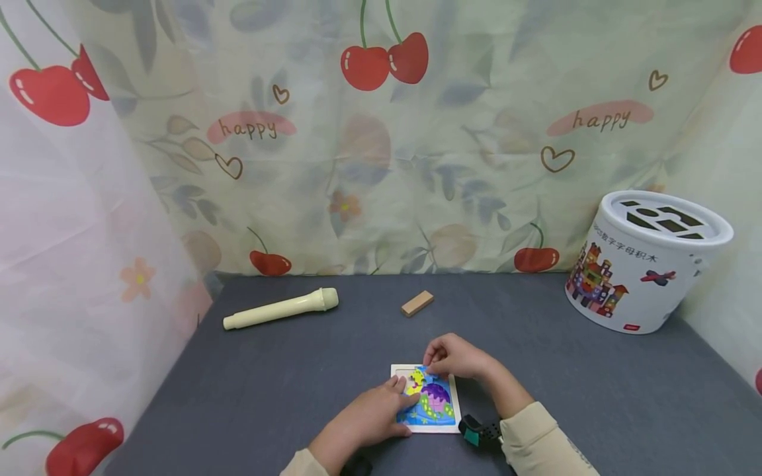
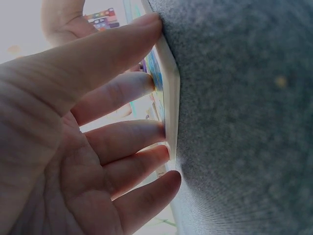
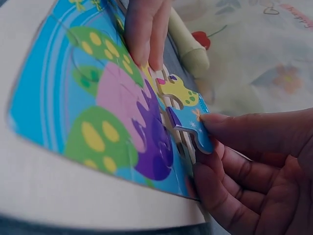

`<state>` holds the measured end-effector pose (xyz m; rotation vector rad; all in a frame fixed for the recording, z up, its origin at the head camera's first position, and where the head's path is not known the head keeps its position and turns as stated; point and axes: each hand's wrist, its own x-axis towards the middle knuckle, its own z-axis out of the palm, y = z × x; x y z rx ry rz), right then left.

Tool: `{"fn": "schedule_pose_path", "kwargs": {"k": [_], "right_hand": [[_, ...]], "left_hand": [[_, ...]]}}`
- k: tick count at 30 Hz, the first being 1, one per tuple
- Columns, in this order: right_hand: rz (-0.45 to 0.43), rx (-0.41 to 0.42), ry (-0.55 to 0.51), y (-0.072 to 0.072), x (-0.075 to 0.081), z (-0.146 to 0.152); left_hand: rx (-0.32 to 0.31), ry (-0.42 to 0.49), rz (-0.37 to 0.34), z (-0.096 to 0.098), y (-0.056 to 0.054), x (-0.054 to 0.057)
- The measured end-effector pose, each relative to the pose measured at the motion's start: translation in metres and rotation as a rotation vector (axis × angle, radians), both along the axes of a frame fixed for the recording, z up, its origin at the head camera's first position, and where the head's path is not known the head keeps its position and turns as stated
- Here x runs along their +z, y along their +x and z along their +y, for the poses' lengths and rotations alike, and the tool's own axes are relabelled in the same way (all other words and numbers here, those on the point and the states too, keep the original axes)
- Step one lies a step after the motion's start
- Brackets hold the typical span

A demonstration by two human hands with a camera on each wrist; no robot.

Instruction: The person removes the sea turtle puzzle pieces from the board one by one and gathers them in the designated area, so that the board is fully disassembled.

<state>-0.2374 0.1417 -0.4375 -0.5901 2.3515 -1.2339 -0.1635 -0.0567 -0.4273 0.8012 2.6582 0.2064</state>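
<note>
A square jigsaw puzzle in a pale wooden frame (image 1: pixel 434 430) lies on the dark table, showing a turtle with a purple and pink shell on blue. My left hand (image 1: pixel 372 411) rests at its left side, with fingertips on the puzzle and the thumb (image 2: pixel 122 41) along the frame's edge. At the puzzle's upper right, my right hand (image 1: pixel 461 357) pinches a blue puzzle piece (image 3: pixel 198 132) between thumb and fingers. That piece is tilted up over a gap, next to the yellow turtle-head piece (image 3: pixel 180 91).
A cream microphone-shaped stick (image 1: pixel 280 311) lies at the back left of the table (image 1: pixel 286 377). Behind the puzzle is a small wooden block (image 1: pixel 417 303). A white bucket (image 1: pixel 643 277) with a slotted lid stands at the back right, before a printed curtain (image 1: pixel 381 198).
</note>
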Motion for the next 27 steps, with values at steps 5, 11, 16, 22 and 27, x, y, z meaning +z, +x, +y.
{"fn": "schedule_pose_path", "kwargs": {"k": [5, 11, 16, 22, 27], "right_hand": [[-0.012, -0.010, -0.018, -0.001, 0.001, 0.006], [-0.017, -0.051, -0.011, -0.001, 0.005, 0.012], [-0.004, -0.084, -0.001, -0.001, 0.007, 0.018], [0.008, -0.112, -0.004, -0.001, 0.009, 0.031], [0.020, -0.132, 0.006, -0.002, 0.009, 0.045]], "left_hand": [[0.002, -0.014, -0.014, 0.000, -0.001, 0.000], [0.000, -0.021, -0.026, 0.000, -0.001, 0.000], [-0.001, -0.012, -0.011, 0.000, 0.000, -0.001], [-0.001, 0.005, -0.018, 0.000, 0.000, 0.000], [-0.001, 0.004, -0.023, 0.000, 0.000, 0.000]]}}
